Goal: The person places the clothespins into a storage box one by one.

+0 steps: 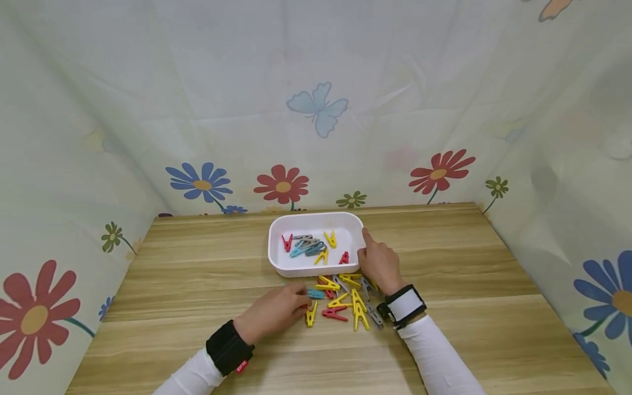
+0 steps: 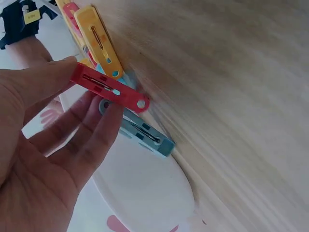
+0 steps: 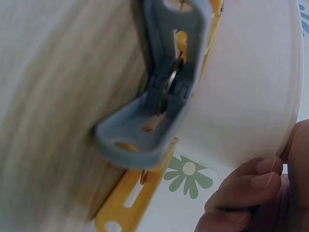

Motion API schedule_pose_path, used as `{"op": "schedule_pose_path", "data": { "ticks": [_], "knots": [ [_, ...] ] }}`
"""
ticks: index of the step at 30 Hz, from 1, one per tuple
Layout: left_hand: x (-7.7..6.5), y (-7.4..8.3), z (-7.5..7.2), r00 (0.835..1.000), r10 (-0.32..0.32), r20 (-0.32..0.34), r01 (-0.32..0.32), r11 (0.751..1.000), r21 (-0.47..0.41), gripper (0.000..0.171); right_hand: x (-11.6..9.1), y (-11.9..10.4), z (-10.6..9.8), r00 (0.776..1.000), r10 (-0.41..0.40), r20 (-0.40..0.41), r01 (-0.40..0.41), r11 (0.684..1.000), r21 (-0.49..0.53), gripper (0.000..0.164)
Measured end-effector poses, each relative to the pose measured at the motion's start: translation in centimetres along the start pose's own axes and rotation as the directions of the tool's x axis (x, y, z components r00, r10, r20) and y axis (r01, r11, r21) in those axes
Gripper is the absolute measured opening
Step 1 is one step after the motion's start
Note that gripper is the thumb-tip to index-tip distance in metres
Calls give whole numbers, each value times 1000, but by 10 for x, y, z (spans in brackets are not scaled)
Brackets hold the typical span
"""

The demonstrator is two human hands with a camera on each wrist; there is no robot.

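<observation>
My left hand (image 1: 277,310) is at the near left of a loose pile of plastic clothespins. In the left wrist view its thumb and fingers pinch a red clothespin (image 2: 111,88). A grey-blue clothespin (image 2: 147,133) lies against the fingertips. My right hand (image 1: 380,262) holds the right end of a white tray (image 1: 273,247), fingers at its rim; the right wrist view shows those fingers (image 3: 246,188) curled beside the tray wall. Inside the tray lie several clothespins, among them a light blue clothespin (image 1: 298,250) and a yellow clothespin (image 1: 330,239).
Yellow, red, grey and blue clothespins lie on the wooden table (image 1: 197,258) in front of the tray, including a red clothespin (image 1: 335,313) and a grey clothespin (image 1: 374,316). A flower-printed curtain (image 1: 222,137) encloses the table at the back and sides.
</observation>
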State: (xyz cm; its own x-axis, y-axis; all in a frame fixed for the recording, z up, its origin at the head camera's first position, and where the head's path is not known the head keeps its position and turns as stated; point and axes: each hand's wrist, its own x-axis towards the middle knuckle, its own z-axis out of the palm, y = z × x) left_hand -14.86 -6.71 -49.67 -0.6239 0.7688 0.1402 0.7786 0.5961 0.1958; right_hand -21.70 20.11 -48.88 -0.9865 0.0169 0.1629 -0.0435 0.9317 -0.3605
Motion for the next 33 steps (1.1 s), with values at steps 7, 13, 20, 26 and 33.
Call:
{"op": "schedule_pose_path", "data": {
  "ticks": [7,13,20,26,33],
  "knots": [
    [1,-2,-3,1000,8,-8,-7,999,40,12,-1,0,0,1000,-2,-5,2,1000,0,57],
    [0,-2,-8,1000,8,-16,-7,999,35,13,-2,-1,0,1000,-3,-12,3,1000,-3,57],
    [-1,0,-21,998,5,-61,-2,999,48,14,-2,0,0,1000,-8,-26,8,1000,0,56],
    [-1,1,-42,995,-32,-98,39,997,67,18,-1,2,3,999,-19,-43,18,1000,-10,56],
    [2,-2,-73,979,-35,-201,57,993,107,22,-1,1,2,999,-20,-46,19,1000,-10,56]
  ]
}}
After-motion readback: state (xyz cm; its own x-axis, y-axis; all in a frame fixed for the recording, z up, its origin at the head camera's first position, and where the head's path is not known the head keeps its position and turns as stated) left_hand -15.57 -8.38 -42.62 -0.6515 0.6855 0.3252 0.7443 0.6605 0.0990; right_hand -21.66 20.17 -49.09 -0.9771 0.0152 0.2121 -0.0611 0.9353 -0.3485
